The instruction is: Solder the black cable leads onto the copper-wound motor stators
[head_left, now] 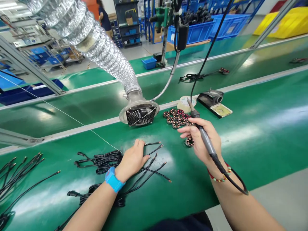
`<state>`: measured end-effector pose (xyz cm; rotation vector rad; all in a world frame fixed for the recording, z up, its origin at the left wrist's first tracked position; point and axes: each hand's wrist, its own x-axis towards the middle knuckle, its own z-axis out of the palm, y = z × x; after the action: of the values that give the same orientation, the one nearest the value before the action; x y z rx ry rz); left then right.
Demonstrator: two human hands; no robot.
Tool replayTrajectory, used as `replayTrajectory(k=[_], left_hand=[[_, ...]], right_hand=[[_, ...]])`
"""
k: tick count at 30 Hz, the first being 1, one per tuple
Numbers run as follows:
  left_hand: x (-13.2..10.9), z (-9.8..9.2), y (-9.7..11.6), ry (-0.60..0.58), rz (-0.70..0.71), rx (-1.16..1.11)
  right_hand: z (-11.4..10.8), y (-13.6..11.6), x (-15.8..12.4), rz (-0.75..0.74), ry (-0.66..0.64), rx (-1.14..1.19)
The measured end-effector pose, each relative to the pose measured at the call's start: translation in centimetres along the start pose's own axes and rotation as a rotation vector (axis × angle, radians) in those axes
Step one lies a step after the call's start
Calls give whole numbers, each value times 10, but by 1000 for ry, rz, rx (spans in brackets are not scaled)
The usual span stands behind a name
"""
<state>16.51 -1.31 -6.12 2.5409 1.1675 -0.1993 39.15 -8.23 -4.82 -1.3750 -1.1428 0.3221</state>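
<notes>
My right hand (205, 141) grips a soldering iron (207, 139), its tip pointing up and away and its cord running down past my wrist. Two of its fingers stretch left over the table. Just under them is a single round copper-wound motor stator (189, 142); several more stators (176, 124) are grouped beyond. My left hand (133, 158) is low over a bundle of black cables (106, 160), fingers curled around a cable whose thin ends stick out to the right. The fingers' undersides are hidden. More cables (134, 189) with bare ends lie beneath my wrist.
A fume fan (141, 116) on a silver duct (103, 48) hangs over the back of the green table. An iron stand with a yellow sponge (221, 110) and a tape roll (185, 104) are behind the stators. Loose cables (21, 173) lie at left.
</notes>
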Motion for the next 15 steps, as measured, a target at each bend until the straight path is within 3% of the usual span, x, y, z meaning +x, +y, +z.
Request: replayTrajectory(k=[2,6,11,13,15], left_hand=[[-2,2,5,-4,40,-1],[-8,1,9,-152,184,14],[-13,-5,12,-259,348,-31],[-12,-8,10,-240,353,-80],[-7,-12,6,-136,266,-106]], right_hand=[[-4,4,4,-27,-55,-103],[-9,30,15,-90,-180,-432],[2,56,27,-173,-336,-735],[7,58,29,-191,-362,-794],[11,56,31,-203,-375,-840]])
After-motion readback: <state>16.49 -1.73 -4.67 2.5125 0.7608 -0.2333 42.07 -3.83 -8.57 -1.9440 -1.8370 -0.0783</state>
